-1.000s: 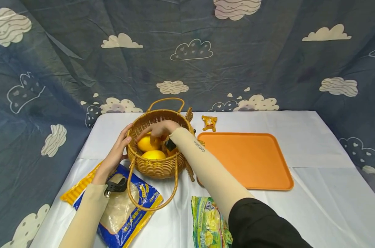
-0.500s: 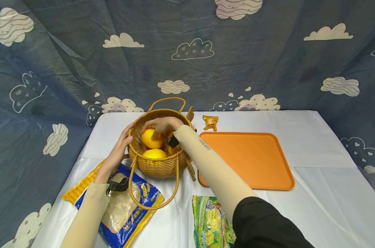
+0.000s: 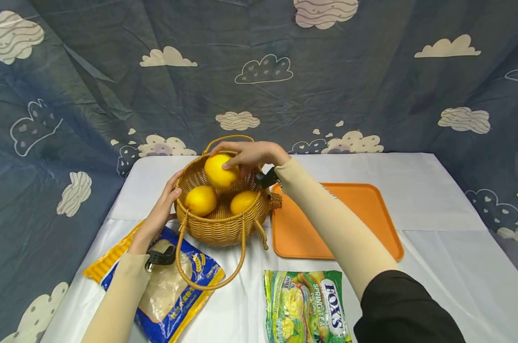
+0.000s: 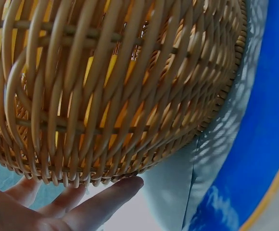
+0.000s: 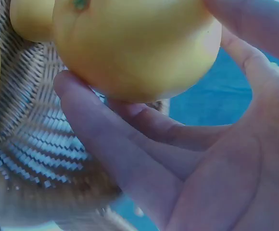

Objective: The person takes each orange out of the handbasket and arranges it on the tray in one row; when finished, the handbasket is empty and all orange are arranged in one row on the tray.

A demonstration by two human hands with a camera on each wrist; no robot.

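Note:
My right hand [image 3: 254,155] grips a yellow lemon [image 3: 222,171] between thumb and fingers, over the mouth of a wicker basket [image 3: 216,231]. In the right wrist view the lemon [image 5: 139,53] has a green stem spot, and fingertips curve beneath it. Deeper in the basket lie two more lemons, one lemon [image 3: 201,200] at left and another lemon [image 3: 243,202] at right. My left hand [image 3: 158,209] rests against the basket's left side, its fingers [image 4: 110,202] extended along the woven wall in the left wrist view.
Under my left forearm lies a blue and yellow bag [image 3: 173,305]. An orange tray [image 3: 362,219] sits right of the basket, partly behind my right sleeve. A green FOX'S candy bag [image 3: 306,305] is near the front. One basket handle [image 3: 214,288] hangs forward.
My right hand has lifted the lemon up and rightward from inside the basket. A front lemon has shifted left. The small orange packet at the back is now hidden behind my right arm.

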